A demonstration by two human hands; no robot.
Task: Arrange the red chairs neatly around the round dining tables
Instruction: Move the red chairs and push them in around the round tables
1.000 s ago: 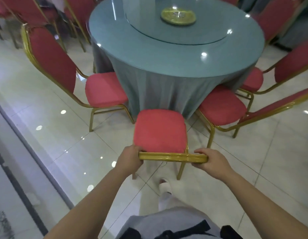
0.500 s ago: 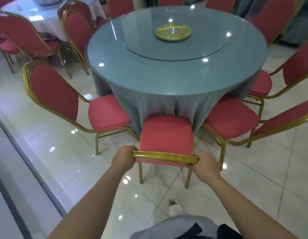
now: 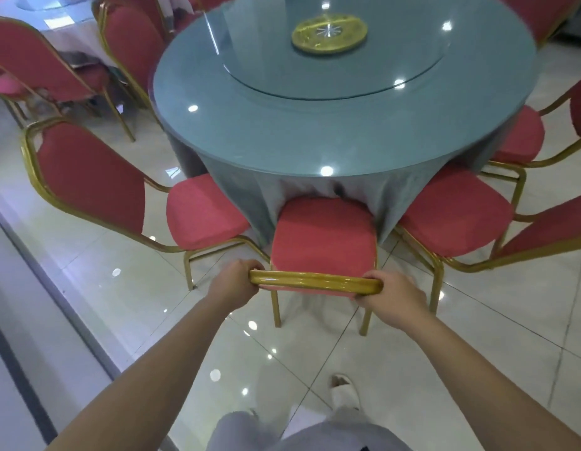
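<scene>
From the head camera, the left hand (image 3: 234, 282) and the right hand (image 3: 390, 298) each curl their fingers round the gold top rail (image 3: 315, 281) of a red chair (image 3: 321, 240), one at either end. The chair's seat points at the round table (image 3: 315, 125), its front edge tucked under the hanging grey cloth (image 3: 269, 196) (the cloth bunches where the seat meets it). A second red chair (image 3: 97, 183) stands just to the left, a third (image 3: 458, 216) just to the right, both angled toward the table. A gold disc (image 3: 330, 33) sits on the glass turntable (image 3: 380, 70). The floor (image 3: 120, 262) is glossy pale tile.
</scene>
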